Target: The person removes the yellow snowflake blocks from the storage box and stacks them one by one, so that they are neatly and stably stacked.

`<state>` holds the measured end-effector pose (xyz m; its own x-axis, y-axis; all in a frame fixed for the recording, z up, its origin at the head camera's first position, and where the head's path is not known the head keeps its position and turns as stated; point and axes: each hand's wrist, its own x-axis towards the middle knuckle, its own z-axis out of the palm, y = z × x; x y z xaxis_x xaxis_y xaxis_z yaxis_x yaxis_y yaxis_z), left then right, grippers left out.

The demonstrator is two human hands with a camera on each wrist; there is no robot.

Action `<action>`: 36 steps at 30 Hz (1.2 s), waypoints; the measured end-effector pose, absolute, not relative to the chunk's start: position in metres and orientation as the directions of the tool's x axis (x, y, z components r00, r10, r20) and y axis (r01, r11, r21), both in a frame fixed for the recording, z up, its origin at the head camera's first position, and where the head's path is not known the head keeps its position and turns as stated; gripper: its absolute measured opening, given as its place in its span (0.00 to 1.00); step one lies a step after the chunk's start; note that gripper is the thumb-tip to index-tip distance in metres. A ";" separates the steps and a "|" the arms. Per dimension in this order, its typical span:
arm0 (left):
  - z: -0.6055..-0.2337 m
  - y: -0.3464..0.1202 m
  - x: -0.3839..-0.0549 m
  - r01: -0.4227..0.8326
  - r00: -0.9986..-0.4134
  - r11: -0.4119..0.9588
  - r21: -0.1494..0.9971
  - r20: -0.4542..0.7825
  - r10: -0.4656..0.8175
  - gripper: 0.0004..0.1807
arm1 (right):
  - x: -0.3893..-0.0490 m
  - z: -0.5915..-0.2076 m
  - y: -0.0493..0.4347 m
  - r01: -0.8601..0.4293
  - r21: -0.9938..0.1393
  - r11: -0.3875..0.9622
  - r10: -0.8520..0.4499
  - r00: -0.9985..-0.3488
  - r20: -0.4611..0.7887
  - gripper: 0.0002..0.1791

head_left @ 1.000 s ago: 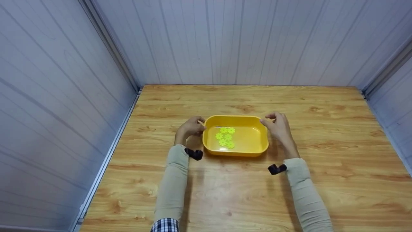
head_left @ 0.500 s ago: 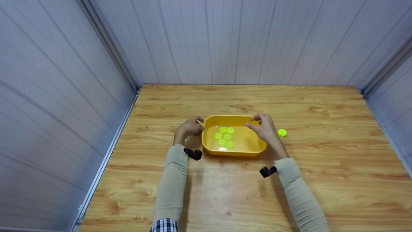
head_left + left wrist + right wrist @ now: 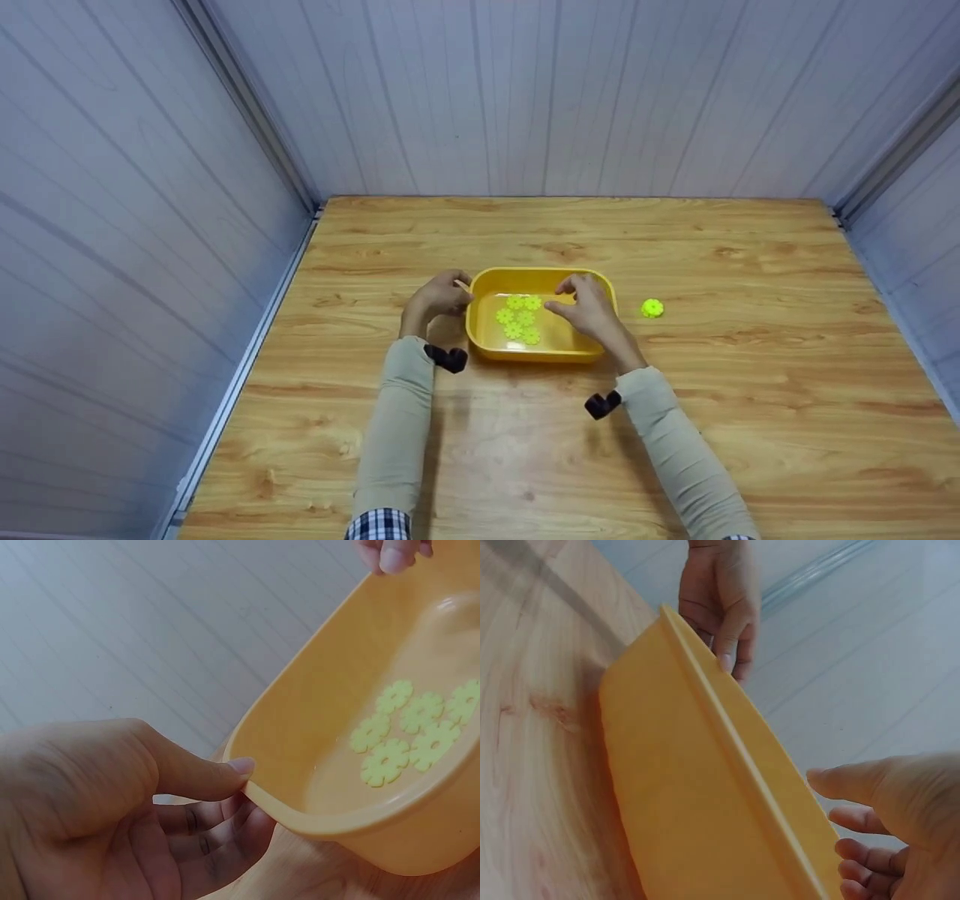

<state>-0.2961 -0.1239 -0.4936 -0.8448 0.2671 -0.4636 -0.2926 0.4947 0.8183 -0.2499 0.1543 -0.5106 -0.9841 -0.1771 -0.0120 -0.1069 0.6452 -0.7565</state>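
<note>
A yellow plastic basin (image 3: 536, 356) sits on the wooden table, with several flat flower-shaped pieces (image 3: 513, 331) in neon yellow lying on the left part of its floor. My left hand (image 3: 437, 298) pinches the basin's left rim, thumb on top and curled fingers outside below, as the left wrist view shows (image 3: 112, 795). Over the basin's right half hovers my right hand (image 3: 594, 309), its thumb and fingers apart and nothing seen between them. Another neon-yellow flower-shaped piece (image 3: 652, 308), possibly stacked, lies on the table to the right of the basin.
The wooden table (image 3: 750, 360) reaches to a pale panelled wall (image 3: 510, 97) behind. Similar panels (image 3: 135, 262) rise at the left and right sides. Both wrists carry a small black camera.
My right hand has moved left from beside the basin's right rim to over its inside, uncovering the flower-shaped piece on the table. The left hand stays on the rim. The view shifts slightly.
</note>
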 end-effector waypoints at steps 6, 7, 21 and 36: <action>-0.494 -0.123 -0.297 -0.309 -0.841 0.491 0.815 -0.475 0.260 0.17 | -0.249 -0.517 0.146 -0.035 -0.739 0.673 -0.153 -0.984 -0.092 0.19; -0.494 -0.122 -0.298 -0.308 -0.839 0.492 0.814 -0.476 0.262 0.17 | -0.249 -0.518 0.145 -0.032 -0.734 0.678 -0.152 -0.984 -0.097 0.19; -0.496 -0.123 -0.299 -0.299 -0.835 0.469 0.831 -0.466 0.294 0.17 | -0.250 -0.529 0.130 -0.016 -0.657 0.754 -0.186 -0.964 -0.190 0.18; -0.493 -0.122 -0.300 -0.307 -0.830 0.493 0.814 -0.483 0.280 0.18 | -0.248 -0.532 0.118 -0.054 -0.526 0.848 -0.217 -0.943 -0.253 0.19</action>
